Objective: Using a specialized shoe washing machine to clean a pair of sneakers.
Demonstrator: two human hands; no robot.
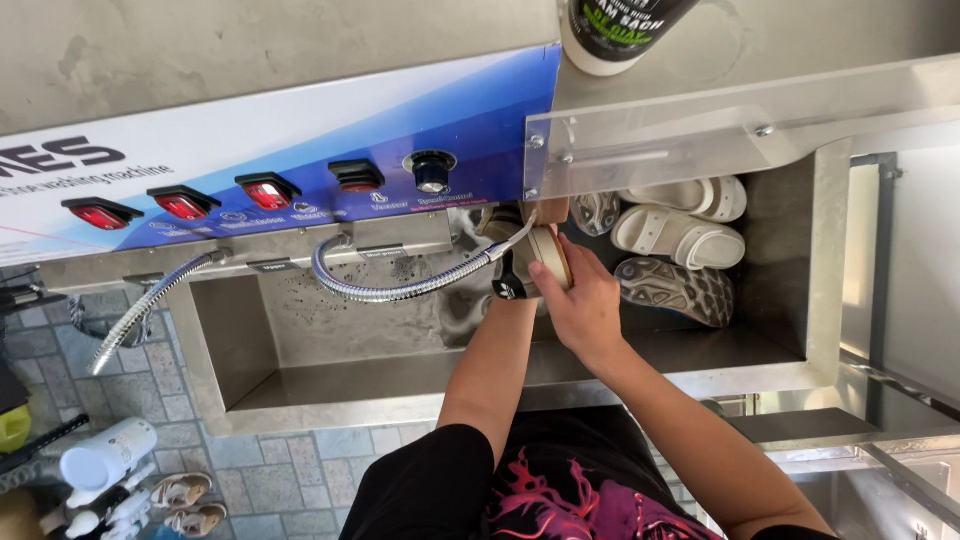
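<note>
My right hand (583, 300) grips a tan shoe (549, 252) by its heel over a steel wash basin (330, 385). My left hand (507, 288) is mostly hidden behind the shoe and holds the black spray head of a flexible metal hose (400, 288) against it. The hose loops from the back wall of the basin to the shoe. Both of my forearms reach up from the bottom middle of the view.
White sandals (680, 235) and a grey-soled shoe (675, 290) lie in the right compartment under a clear plastic guard (660, 135). A blue panel carries red switches (268, 190) and a knob (430, 170). A second hose (150, 305), bottles (105, 460) and sandals (185, 500) are at the left.
</note>
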